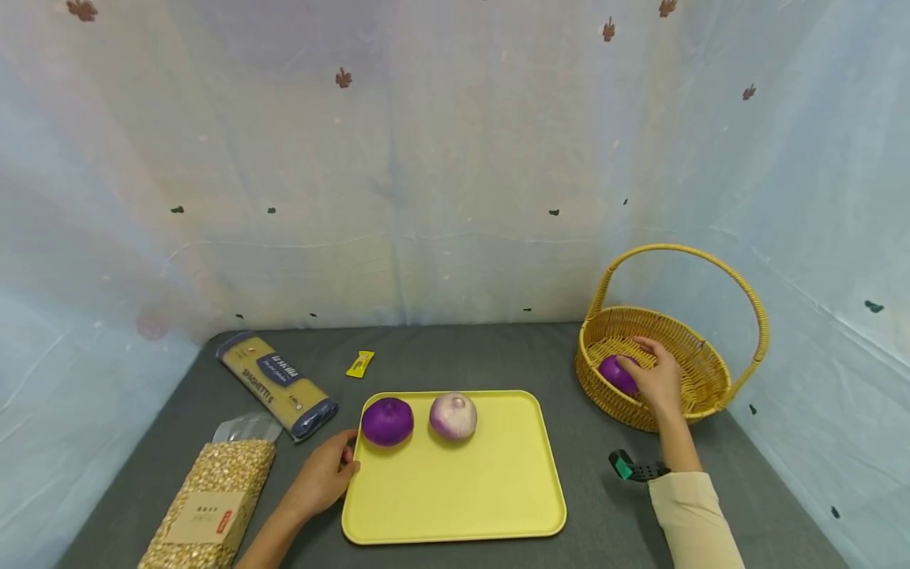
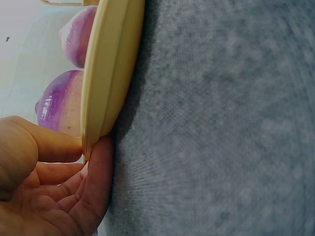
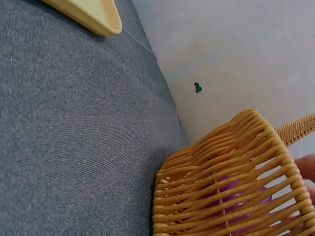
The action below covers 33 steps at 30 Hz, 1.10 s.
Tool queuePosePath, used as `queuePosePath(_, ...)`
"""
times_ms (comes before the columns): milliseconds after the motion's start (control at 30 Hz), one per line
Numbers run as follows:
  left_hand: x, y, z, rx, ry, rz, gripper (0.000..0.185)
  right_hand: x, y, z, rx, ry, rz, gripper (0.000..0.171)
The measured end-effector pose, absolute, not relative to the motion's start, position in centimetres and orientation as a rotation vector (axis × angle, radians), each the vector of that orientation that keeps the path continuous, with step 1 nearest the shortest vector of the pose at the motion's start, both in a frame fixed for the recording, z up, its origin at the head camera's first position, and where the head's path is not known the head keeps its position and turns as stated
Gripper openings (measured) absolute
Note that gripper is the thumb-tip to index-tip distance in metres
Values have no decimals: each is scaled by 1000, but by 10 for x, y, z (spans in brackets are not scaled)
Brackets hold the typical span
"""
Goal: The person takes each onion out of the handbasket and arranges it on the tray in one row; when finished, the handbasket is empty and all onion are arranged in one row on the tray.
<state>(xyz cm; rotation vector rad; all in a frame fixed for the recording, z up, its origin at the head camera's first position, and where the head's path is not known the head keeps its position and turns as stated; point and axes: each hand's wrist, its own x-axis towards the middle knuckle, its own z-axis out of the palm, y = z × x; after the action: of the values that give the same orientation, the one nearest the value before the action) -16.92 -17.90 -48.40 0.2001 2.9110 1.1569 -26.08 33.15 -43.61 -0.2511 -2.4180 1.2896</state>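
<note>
My left hand (image 1: 323, 476) pinches the left edge of a yellow tray (image 1: 455, 494); in the left wrist view, the thumb lies at the rim and a finger goes beneath it. On the tray sit a dark purple onion (image 1: 387, 422) and, to its right, a paler purple-white onion (image 1: 453, 416). My right hand (image 1: 659, 379) reaches into a wicker basket (image 1: 700, 399) at the right. Its thumb and fingers are spread beside another purple onion (image 1: 617, 376), thumb tip right at the onion's top. In the right wrist view, the basket wall (image 3: 231, 182) mostly hides that onion and the fingers.
The basket's tall handle (image 1: 764, 332) arches over it. Left of the tray lie a spaghetti packet (image 1: 277, 383) and a clear bag of corn kernels (image 1: 213, 506). A small yellow wrapped packet (image 1: 360, 363) lies behind the tray. A pale curtain (image 1: 455, 197) hangs behind the grey table.
</note>
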Motion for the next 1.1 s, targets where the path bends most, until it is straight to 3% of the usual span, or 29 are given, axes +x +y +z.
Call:
queuePosePath(667, -169, -187, -484, 219, 2919, 1116, 44, -260, 326, -441, -289, -2591, 1297, 63)
queuePosePath(1100, -171, -182, -485, 249, 2922, 1152, 43, -265, 328, -439, -118, -2775, 1108, 63)
